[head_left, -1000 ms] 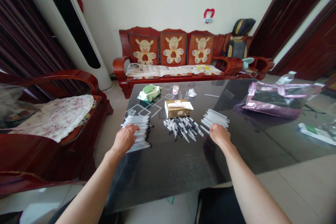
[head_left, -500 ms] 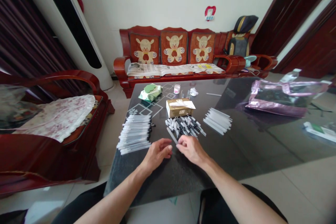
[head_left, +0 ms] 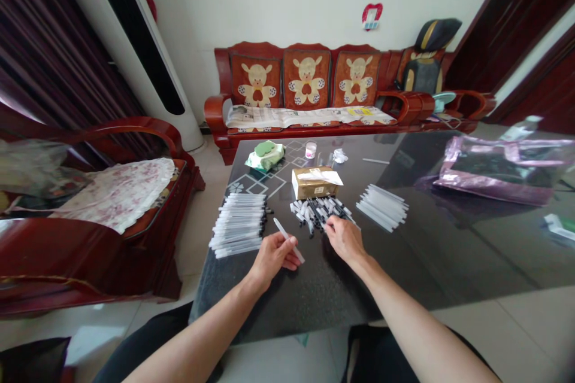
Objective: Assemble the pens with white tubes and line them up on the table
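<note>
My left hand (head_left: 275,258) is closed around a whitish pen barrel (head_left: 282,229), thumb on top, its far end slanting up and to the left. My right hand (head_left: 347,240) reaches to the near edge of a heap of black and clear pen caps (head_left: 309,213). Its fingers are pinched together there, and whatever they hold is hidden. To the left lies a row of whitish pens (head_left: 240,221) with black ends facing right. On the right is a smaller bundle of translucent white barrels (head_left: 381,208).
Behind the caps stands a gold tissue box (head_left: 314,190). Farther back are a green wipes pack (head_left: 265,157), a small cup (head_left: 311,150), crumpled tissue (head_left: 340,156) and a lone white stick (head_left: 376,161). A pink-edged clear bag (head_left: 494,185) lies on the dark table's right side.
The pen barrel has passed from my right hand to my left. My right hand has moved forward and right to the cap heap. The whole view has shifted slightly.
</note>
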Available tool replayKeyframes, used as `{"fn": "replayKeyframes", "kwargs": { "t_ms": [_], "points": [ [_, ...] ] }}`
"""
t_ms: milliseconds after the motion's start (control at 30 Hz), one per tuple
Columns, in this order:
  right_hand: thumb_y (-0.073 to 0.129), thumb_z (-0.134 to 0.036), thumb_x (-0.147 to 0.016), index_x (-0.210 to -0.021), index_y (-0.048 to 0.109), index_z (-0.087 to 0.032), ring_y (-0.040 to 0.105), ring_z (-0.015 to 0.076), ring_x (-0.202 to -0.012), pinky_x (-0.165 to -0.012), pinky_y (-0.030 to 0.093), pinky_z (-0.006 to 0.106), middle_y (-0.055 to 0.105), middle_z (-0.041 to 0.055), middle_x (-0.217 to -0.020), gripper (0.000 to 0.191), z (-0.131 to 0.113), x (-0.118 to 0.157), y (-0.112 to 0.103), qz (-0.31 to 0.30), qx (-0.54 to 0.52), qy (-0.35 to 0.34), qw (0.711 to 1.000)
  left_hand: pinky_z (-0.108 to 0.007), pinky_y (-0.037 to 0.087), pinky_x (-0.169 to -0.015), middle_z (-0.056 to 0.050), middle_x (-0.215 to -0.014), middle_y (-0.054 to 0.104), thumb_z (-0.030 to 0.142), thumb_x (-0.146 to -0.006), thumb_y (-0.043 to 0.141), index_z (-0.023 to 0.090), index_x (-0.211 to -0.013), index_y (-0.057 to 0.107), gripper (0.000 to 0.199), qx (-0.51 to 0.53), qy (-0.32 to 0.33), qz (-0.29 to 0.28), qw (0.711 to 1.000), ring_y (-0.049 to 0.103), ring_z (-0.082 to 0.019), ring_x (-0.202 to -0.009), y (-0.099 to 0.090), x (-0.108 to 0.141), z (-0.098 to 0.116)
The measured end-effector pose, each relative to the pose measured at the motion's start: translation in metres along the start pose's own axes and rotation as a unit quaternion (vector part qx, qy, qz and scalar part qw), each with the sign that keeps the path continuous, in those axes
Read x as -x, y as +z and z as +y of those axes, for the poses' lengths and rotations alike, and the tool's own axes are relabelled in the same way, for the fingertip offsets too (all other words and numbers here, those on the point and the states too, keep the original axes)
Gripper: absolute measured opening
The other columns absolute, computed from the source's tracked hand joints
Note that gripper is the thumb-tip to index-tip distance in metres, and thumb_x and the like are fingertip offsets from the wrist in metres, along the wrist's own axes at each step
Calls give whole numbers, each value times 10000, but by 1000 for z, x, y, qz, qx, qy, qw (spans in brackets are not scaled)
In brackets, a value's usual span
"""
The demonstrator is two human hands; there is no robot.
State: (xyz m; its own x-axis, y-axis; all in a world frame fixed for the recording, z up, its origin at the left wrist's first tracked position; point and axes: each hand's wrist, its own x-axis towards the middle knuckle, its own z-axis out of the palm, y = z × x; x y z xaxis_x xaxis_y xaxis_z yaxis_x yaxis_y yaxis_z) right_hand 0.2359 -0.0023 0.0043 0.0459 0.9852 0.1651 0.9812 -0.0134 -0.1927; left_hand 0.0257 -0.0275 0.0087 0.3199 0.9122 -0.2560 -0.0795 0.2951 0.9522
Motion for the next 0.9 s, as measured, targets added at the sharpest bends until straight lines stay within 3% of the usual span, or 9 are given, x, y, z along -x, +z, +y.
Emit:
{"fn": "replayKeyframes", "kwargs": {
  "t_ms": [167,467,700,900],
  "points": [
    [447,-338,-880,-877,629,-168,662,208,-702,-591,399,256,694,98,-759,250,-9,-5,6,-29,70,5,997,-230,500,-480,-92,-653,675,515,-751,594,127,-850,543,404,-6,2,-14,1000,646,-166,-536,2,0,-4],
    [402,-270,-905,-886,667,-94,672,249,-808,-689,458,294,695,189,-842,319,-15,-10,3,-72,80,5,994,-229,497,-485,-97,-674,684,520,-748,594,127,-851,557,408,1,21,-15,1000,646,-161,-542,0,-1,-4],
    [388,-111,-869,-884,666,-84,675,247,-802,-703,461,301,697,189,-818,280,-19,-11,5,-68,84,7,994,-224,488,-480,-97,-664,684,512,-745,601,120,-842,567,405,6,26,-8,1000,643,-159,-540,0,-1,-5],
    [431,-253,-875,-833,644,-129,669,228,-740,-653,450,280,692,141,-754,251,-16,-6,-1,-22,30,-5,999,-220,503,-527,-101,-706,690,444,-747,635,104,-839,587,356,64,12,30,997,647,-146,-587,-12,-6,10]
  ]
}}
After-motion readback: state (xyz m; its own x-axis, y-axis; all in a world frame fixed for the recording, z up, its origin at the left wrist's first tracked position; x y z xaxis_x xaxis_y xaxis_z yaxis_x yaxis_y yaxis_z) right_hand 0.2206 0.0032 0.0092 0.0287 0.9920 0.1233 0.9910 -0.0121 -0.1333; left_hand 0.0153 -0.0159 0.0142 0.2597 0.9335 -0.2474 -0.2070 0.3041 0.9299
